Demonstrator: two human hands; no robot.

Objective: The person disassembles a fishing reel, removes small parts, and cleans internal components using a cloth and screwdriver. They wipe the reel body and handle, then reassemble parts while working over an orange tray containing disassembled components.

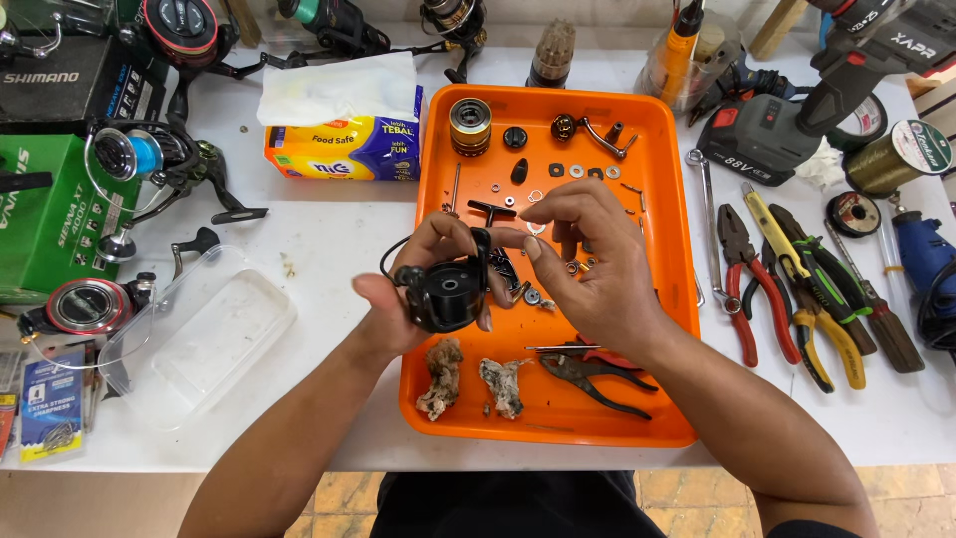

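Above the orange tray point(657, 199), the left hand point(413, 289) cups a black reel body point(448, 289), fingers wrapped around its rigid, likely greasy shell. The right hand point(588, 264) pinches its top edge, fingers narrow.

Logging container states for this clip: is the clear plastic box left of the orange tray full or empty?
Empty. The clear plastic box lies open side up on the white table, with only pale smears showing inside it and no parts or tools.
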